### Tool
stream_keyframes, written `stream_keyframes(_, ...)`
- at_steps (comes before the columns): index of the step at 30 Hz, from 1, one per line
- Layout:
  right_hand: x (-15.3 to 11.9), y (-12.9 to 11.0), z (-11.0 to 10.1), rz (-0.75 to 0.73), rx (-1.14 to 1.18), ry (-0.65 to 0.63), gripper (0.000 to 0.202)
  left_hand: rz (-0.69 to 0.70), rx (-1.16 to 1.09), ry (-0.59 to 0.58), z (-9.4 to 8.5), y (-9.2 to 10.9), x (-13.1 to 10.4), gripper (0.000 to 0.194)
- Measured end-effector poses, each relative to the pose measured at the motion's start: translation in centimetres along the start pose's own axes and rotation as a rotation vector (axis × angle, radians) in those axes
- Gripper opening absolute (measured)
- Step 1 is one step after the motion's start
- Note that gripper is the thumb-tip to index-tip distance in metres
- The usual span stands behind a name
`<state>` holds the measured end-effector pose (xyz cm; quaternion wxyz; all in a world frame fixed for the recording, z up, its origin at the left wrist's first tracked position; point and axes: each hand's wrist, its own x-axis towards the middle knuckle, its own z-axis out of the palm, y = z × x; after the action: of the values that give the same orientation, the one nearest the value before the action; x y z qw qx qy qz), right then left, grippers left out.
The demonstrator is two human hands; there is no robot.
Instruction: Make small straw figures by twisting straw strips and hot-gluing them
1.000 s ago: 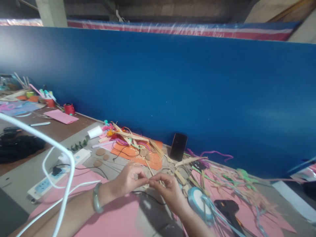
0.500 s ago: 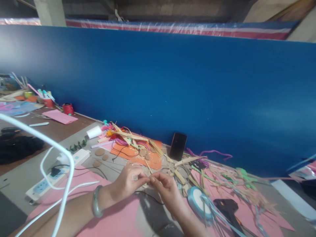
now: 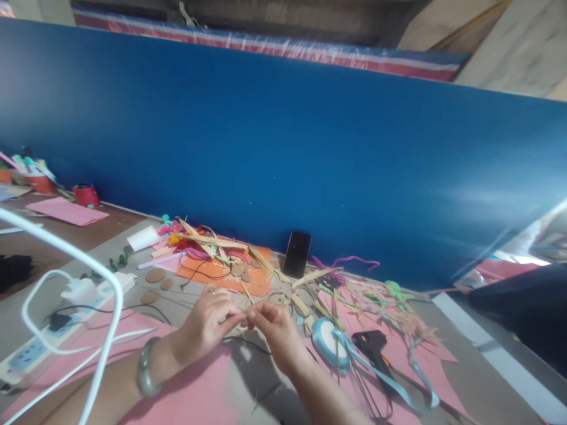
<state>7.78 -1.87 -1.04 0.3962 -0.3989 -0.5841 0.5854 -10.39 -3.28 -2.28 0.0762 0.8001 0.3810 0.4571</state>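
My left hand (image 3: 211, 316), with a ring on a finger and a jade-coloured bangle (image 3: 148, 367) at the wrist, is closed in a pinch. Its fingertips meet those of my right hand (image 3: 273, 330), which is pinched too. What they grip is too small to make out. A thin straw-coloured strip (image 3: 248, 293) shows just beyond the fingertips; whether it is held or lies on the table I cannot tell. Under my left forearm lies pink paper (image 3: 195, 383). To the right of my right hand is a roll of light blue ribbon (image 3: 330, 345).
A phone (image 3: 296, 254) leans against the blue partition (image 3: 274, 130). Orange paper (image 3: 261, 286) bears dry strips and scraps. A black glue gun (image 3: 371, 342) lies at right. On the left are a power strip (image 3: 95, 298), a looping white cable (image 3: 116, 289) and a white cup (image 3: 142, 238).
The view has swung to the right, so the table things sit further left. My hands keep the same fingertip-to-fingertip pinch. More of a dark shape shows at the right edge.
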Motion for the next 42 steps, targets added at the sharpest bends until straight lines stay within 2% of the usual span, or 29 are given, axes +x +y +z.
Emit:
stream_keyframes(3,-0.2,0.4,0.5,-0.036,0.001,0.009,0.030,-0.018,-0.016,-0.002,-0.1,0.2,-0.2,0.022)
stream_keyframes(6,-0.6,0.1,0.7,-0.142,-0.074,0.082,0.032,-0.060,-0.022,0.030,-0.2,0.0,-0.1,0.010)
stream_keyframes(10,-1.0,-1.6,-0.1,-0.254,-0.217,0.203,0.042,-0.081,-0.039,0.166,-0.6,-0.7,0.3,0.008)
stream_keyframes(13,-0.9,-2.8,-1.1,-0.269,-0.278,0.269,0.048,-0.125,-0.110,0.167,-1.1,-1.1,0.7,0.013)
stream_keyframes(18,-0.7,-4.0,-2.0,-0.287,-0.390,0.223,0.056,-0.134,-0.252,0.140,-1.6,-1.4,1.0,0.016)
stream_keyframes(21,-0.8,-4.1,-2.4,-0.317,-0.571,0.224,0.048,-0.162,-0.257,0.147,-1.7,-1.5,1.2,0.020)
stream_keyframes(24,-0.8,-3.8,-2.7,-0.389,-0.725,0.303,0.019,-0.185,-0.240,0.147,-1.7,-1.6,1.3,0.024)
stream_keyframes(27,-0.7,-3.3,-2.8,-0.486,-0.794,0.383,0.048,-0.253,-0.206,0.142,-1.7,-1.7,1.3,0.029)
stream_keyframes(30,-1.0,-3.6,-2.8,-0.557,-0.786,0.406,0.041,-0.323,-0.162,0.143,-1.3,-2.1,1.1,0.036)
stream_keyframes(33,-1.9,-5.0,-3.0,-0.494,-0.670,0.343,0.027,-0.346,-0.101,0.120,-0.9,-2.7,0.9,0.042)
stream_keyframes(36,-3.1,-6.9,-3.6,-0.406,-0.516,0.309,0.038,-0.321,-0.057,0.074,-0.7,-3.0,0.9,0.045)
stream_keyframes(39,-3.6,-8.8,-4.4,-0.468,-0.492,0.414,0.040,-0.279,-0.029,0.056,-0.7,-3.1,1.1,0.039)
stream_keyframes(42,-3.1,-10.4,-5.5,-0.452,-0.646,0.467,0.027,-0.229,-0.015,0.081,-0.7,-3.1,1.3,0.021)
